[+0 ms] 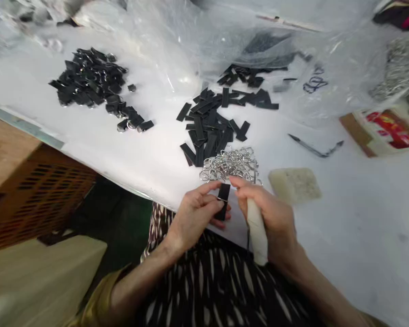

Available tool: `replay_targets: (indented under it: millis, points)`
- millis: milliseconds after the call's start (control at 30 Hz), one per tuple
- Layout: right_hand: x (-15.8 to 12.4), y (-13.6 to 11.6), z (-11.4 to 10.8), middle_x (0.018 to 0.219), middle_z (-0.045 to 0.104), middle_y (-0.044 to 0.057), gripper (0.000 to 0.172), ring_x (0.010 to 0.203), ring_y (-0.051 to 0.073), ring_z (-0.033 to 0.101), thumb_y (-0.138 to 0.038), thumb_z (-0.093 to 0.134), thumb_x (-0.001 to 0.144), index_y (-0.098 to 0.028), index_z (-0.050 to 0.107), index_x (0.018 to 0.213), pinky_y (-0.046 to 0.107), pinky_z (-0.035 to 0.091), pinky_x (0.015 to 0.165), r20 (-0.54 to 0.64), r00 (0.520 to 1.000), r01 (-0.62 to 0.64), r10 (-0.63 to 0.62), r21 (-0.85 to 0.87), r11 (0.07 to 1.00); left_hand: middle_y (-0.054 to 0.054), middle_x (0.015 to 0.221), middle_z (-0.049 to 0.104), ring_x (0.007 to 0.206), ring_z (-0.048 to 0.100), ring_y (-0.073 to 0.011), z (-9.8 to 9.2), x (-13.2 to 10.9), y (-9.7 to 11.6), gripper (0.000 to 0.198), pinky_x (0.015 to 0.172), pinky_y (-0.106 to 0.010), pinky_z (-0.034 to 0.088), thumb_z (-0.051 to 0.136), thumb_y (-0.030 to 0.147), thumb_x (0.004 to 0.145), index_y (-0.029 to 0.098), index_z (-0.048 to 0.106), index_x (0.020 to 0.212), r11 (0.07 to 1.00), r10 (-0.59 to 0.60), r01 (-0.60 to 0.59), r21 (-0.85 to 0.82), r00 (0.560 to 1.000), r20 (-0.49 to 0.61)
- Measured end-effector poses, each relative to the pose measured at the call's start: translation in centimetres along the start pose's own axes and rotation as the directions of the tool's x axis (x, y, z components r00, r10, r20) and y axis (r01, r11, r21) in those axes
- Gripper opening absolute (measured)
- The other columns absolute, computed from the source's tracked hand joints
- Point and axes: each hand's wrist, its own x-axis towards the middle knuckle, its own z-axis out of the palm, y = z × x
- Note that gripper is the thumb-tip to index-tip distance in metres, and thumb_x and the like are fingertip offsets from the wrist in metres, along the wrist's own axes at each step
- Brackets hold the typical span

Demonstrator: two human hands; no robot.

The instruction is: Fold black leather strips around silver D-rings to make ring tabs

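Note:
My left hand (196, 211) pinches a short black strip (224, 191) at the table's near edge. A thin metal ring (222, 199) lies across the strip at the thumb tip. Fingers of my right hand (274, 211) are wrapped round a tool with a thick cream-coloured handle (258, 234); its working end is hidden by the hand, so its kind does not show. That hand is just right of the strip. Beyond both hands lies a heap of silver metal rings (233, 162), and behind it a pile of loose black strips (209, 129).
At the left is a heap of black strips folded round rings (88, 79). Clear plastic bags (177, 50) cover the back. To the right lie a pale block (295, 184), slim dark tweezers-like tool (315, 147) and red-and-white box (385, 129). An orange crate (44, 190) stands lower left.

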Motion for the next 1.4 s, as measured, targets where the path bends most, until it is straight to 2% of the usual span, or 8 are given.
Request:
replay_targets:
  millis: [133,300,467,600,733,1000,1233,1400]
  points:
    - [-0.2,0.4,-0.8,0.105,0.066,0.008,0.014,0.095,0.023,0.063,-0.007,0.05,0.089,-0.02,0.052,0.084,0.037,0.05,0.077,0.019,0.988,0.155,-0.155,-0.036,0.987,-0.006,0.076,0.071,0.065,0.066,-0.0168,-0.6,0.0,0.1,0.039,0.067,-0.029,0.053,0.066,0.021,0.075,0.011,0.061,0.113,0.992,0.006,-0.001,-0.124,0.999,0.043]
    - [0.1,0.7,-0.3,0.1,0.069,0.013,0.02,0.09,0.025,0.065,-0.001,0.045,0.088,-0.018,0.051,0.08,0.038,0.052,0.073,0.134,0.89,0.453,-0.435,-0.174,0.874,-0.007,0.079,0.071,0.069,0.064,-0.0132,-0.5,0.3,0.1,0.024,0.068,-0.022,0.047,0.062,0.016,0.078,0.012,0.069,0.101,0.955,0.085,-0.055,-0.291,0.992,0.093]
    - [0.5,0.7,0.4,0.093,0.071,0.014,0.02,0.084,0.025,0.066,0.001,0.048,0.087,-0.018,0.051,0.079,0.038,0.055,0.069,0.119,0.853,0.521,-0.509,-0.271,0.81,-0.004,0.072,0.068,0.064,0.06,-0.0097,-0.3,0.2,0.0,0.018,0.066,-0.019,0.045,0.064,0.014,0.077,0.012,0.071,0.094,0.948,0.088,-0.062,-0.312,0.994,0.07]
    - [0.4,0.6,0.2,0.09,0.07,0.013,0.019,0.082,0.023,0.065,0.001,0.048,0.086,-0.018,0.051,0.082,0.038,0.054,0.069,0.06,0.888,0.459,-0.456,-0.175,0.871,-0.001,0.062,0.063,0.053,0.054,-0.0068,-0.5,0.2,0.0,0.007,0.057,-0.017,0.042,0.067,0.017,0.075,0.012,0.069,0.079,0.935,0.036,-0.006,-0.353,0.996,0.078]
    - [0.0,0.3,0.0,0.093,0.069,0.011,0.02,0.086,0.022,0.062,0.0,0.05,0.085,-0.019,0.052,0.085,0.038,0.053,0.071,0.049,0.927,0.375,-0.373,-0.058,0.925,0.0,0.056,0.06,0.048,0.053,-0.0072,-0.4,0.3,0.2,0.019,0.053,-0.018,0.043,0.071,0.025,0.074,0.013,0.062,0.063,0.921,0.011,0.004,-0.389,0.999,0.036]
    - [-0.5,0.0,0.7,0.087,0.062,0.002,0.02,0.085,0.018,0.059,-0.001,0.054,0.084,-0.021,0.051,0.083,0.033,0.048,0.073,-0.041,0.997,0.064,-0.058,0.148,0.987,-0.002,0.067,0.066,0.058,0.062,-0.0124,0.7,0.1,-0.6,0.01,0.064,-0.025,0.052,0.066,0.022,0.079,0.013,0.065,0.074,0.954,0.121,-0.134,-0.268,0.991,-0.064]
    - [0.1,-0.4,0.6,0.084,0.061,-0.002,0.014,0.069,0.012,0.055,-0.01,0.059,0.085,-0.022,0.052,0.082,0.023,0.042,0.06,-0.027,0.978,-0.204,0.207,0.08,0.976,-0.005,0.079,0.072,0.074,0.067,-0.0165,0.2,-0.4,-1.3,0.019,0.079,-0.03,0.052,0.061,0.03,0.085,0.016,0.07,0.094,0.957,0.27,-0.277,-0.084,0.959,-0.087]
    - [0.5,-0.6,0.6,0.077,0.059,-0.004,0.015,0.062,0.01,0.051,-0.009,0.059,0.083,-0.022,0.052,0.084,0.021,0.039,0.053,0.03,0.952,-0.307,0.306,0.107,0.946,-0.003,0.084,0.073,0.083,0.067,-0.0166,0.5,-0.8,-0.8,0.02,0.079,-0.023,0.05,0.071,0.022,0.076,0.017,0.071,0.095,0.961,0.268,-0.272,-0.04,0.959,-0.089]
